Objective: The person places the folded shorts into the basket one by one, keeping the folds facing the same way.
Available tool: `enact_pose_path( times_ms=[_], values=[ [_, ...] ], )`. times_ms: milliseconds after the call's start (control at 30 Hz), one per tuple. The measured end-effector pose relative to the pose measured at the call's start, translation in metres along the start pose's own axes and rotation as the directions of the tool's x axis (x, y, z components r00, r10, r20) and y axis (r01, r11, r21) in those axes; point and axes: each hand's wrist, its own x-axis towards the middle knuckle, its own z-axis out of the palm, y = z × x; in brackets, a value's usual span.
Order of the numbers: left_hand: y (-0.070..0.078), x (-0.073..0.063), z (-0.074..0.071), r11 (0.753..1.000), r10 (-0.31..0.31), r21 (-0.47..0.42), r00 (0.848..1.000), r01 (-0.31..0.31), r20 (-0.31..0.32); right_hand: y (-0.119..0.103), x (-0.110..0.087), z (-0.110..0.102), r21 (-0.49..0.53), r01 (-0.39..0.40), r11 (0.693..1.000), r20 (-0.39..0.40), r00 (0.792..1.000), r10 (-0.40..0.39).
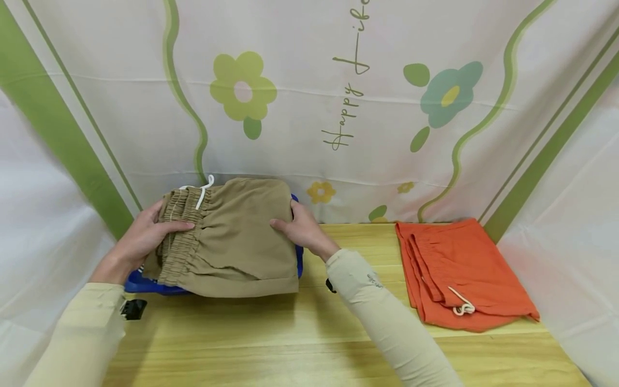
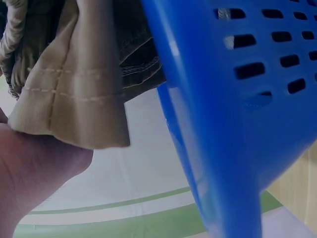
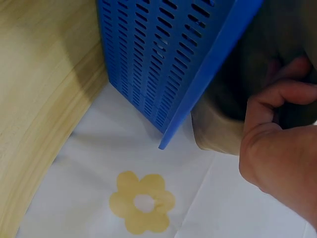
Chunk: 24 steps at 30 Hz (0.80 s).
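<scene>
Pale sleeves (image 1: 391, 317), both hands (image 1: 142, 236) (image 1: 306, 230) gripping tan shorts (image 1: 242, 242) between them; blue basket (image 1: 159, 288) beneath

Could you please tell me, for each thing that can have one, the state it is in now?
Left hand, gripping one end of the brown shorts.
Right hand, gripping their opposite end.
Brown shorts, folded, held at the top of the basket.
Basket, mostly covered by the shorts; contents unclear.
Orange garment, folded, lying on the table.
Cloth wall, hanging, lightly creased.
</scene>
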Motion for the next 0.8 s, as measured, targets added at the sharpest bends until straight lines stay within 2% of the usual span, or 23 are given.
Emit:
enact_pose_path(
  times_ms=[200, 433, 800],
  values=[
    [-0.003, 0.004, -0.001, 0.996, 0.011, 0.085, 1.000, -0.011, 0.002, 0.002, 0.000, 0.002, -0.026, 0.005, 1.000, -0.008, 1.000, -0.005],
    [-0.010, 0.008, -0.003, 0.991, 0.021, 0.133, 1.000, -0.021, 0.004, 0.006, 0.002, 0.006, -0.083, 0.012, 0.996, -0.009, 1.000, -0.013],
    [-0.019, 0.013, -0.005, 0.977, 0.030, 0.210, 1.000, -0.027, -0.010, 0.009, 0.007, 0.012, -0.182, -0.034, 0.983, -0.016, 0.999, 0.032]
  ],
)
